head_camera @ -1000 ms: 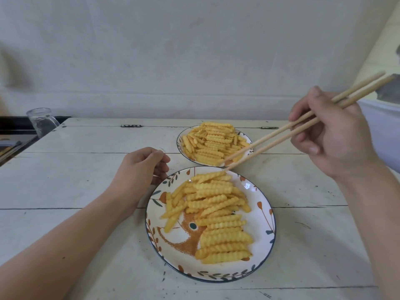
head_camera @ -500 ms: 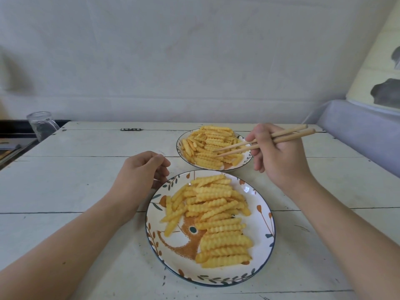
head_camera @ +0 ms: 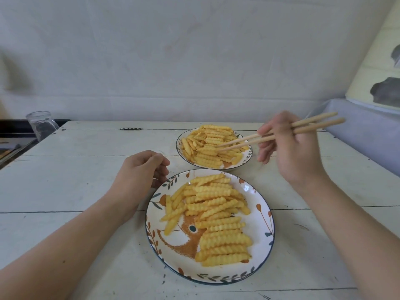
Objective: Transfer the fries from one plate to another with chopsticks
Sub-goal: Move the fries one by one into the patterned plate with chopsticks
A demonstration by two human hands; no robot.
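Two plates of crinkle-cut fries stand on the white table. The near plate [head_camera: 263,215] is large, with a fox and leaf pattern, and carries a pile of fries [head_camera: 213,217]. The far plate [head_camera: 246,158] is smaller and heaped with fries [head_camera: 207,146]. My right hand [head_camera: 287,148] grips a pair of wooden chopsticks [head_camera: 259,138] to the right of the far plate; their tips lie over that plate's fries, holding none that I can see. My left hand [head_camera: 140,176] rests on the table beside the near plate's upper-left rim, fingers loosely curled, holding nothing.
A clear glass [head_camera: 42,124] stands at the table's far left corner, beside a dark counter [head_camera: 13,141]. A grey covered surface [head_camera: 363,131] runs along the right side. A white wall rises behind the table [head_camera: 65,191]. A small hinge [head_camera: 131,128] sits at the back edge.
My right hand came down from high on the right to beside the far plate, bringing the chopstick tips onto its fries. The left hand stayed put.
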